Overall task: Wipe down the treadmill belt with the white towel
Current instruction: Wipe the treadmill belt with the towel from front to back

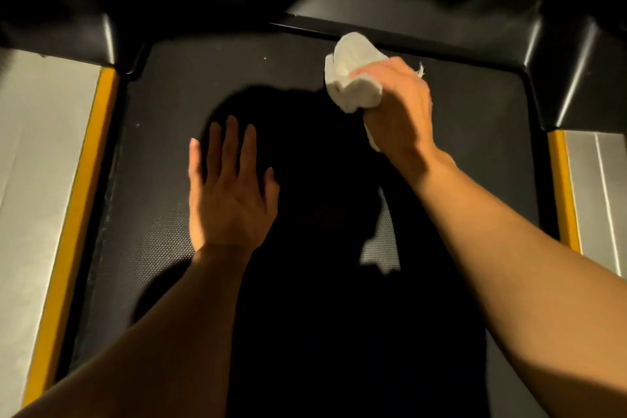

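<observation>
the right hand [397,105] grips the bunched white towel [349,75] at about one o'clock, near the far end of the dark treadmill belt [163,105], the left hand [227,193] lies flat with fingers spread wide at nine o'clock of centre, and yellow-edged side rails [78,180] flank the belt.

Left hand [230,195] flat, fingers [232,139] spread; right hand [398,108] grip clenched round white towel [347,52].
</observation>
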`<state>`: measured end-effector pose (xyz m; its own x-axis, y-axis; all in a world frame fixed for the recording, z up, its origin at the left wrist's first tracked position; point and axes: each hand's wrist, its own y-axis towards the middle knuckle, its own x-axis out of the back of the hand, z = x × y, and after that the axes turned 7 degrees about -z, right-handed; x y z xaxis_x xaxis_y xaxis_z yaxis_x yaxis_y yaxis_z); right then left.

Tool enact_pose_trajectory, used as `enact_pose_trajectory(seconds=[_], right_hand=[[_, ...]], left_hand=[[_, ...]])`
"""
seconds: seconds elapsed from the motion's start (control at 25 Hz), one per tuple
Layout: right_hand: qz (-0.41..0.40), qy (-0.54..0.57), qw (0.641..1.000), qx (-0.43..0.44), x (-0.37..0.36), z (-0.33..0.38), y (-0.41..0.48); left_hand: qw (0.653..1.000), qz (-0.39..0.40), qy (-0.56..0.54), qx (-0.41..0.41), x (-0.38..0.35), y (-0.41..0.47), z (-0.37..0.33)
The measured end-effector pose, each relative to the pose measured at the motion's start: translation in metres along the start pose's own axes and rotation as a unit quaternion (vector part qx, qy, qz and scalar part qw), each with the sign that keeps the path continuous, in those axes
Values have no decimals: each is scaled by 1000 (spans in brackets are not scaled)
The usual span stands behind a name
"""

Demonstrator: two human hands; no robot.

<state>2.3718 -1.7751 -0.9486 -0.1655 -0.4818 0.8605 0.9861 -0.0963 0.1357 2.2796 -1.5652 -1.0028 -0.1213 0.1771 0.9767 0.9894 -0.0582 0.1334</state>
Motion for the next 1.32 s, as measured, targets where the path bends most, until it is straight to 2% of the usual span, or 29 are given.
enact_pose_trajectory(seconds=[0.08, 0.12, 0.24, 0.32, 0.36, 0.44, 0.56, 0.64, 0.76, 0.8, 0.84, 0.92, 1.0, 1.12, 1.2, 1.32], right_hand=[[-5, -68, 998, -7, -4, -8, 15], [1, -52, 999, -12, -13, -10, 8], [54, -45, 996, 53, -10, 4, -32], [39, 3, 999, 26, 4, 3, -22], [5, -2, 1000, 5, 5, -4, -7], [-7, -64, 997, -42, 5, -19, 24], [-20, -133, 990, -51, -1, -18, 28], [-25, -118, 992, -24, -5, -15, 8], [7, 19, 999, -41, 0, -17, -33], [8, -32, 999, 8, 6, -19, -37], [-2, -71, 997, 16, 13, -26, -31], [-72, -95, 992, -37, 20, -51, 0], [-94, -76, 987, -105, 22, -56, 27], [-25, -112, 992, -45, 16, -45, 7], [-19, -107, 994, -7, 28, -44, -4], [-64, -162, 979, -107, 50, -70, 35]], left_hand=[[1000, 2, 12, 4, 2, 2, 1], [1000, 4, 15, 5, 2, 2, 1], [1000, 13, 12, 6, 4, 1, 0], [1000, 17, 18, 9, 4, 3, 1], [1000, 16, 20, 10, 4, 3, 1], [1000, 15, 16, 10, 4, 2, 1], [1000, 15, 9, 8, 5, 2, 2], [1000, 12, 5, 8, 4, 3, 0], [1000, 11, -3, 12, 4, 3, 0], [1000, 9, -5, 13, 4, 3, 1], [1000, 6, -5, 13, 4, 3, 2], [1000, -1, -7, 9, 1, 3, 2], [1000, -8, -11, 14, -1, 4, 1], [999, -20, -15, 21, -3, 3, 0], [1000, -17, -16, 14, -2, 2, 1], [1000, -23, -16, 13, 0, 3, 3]])
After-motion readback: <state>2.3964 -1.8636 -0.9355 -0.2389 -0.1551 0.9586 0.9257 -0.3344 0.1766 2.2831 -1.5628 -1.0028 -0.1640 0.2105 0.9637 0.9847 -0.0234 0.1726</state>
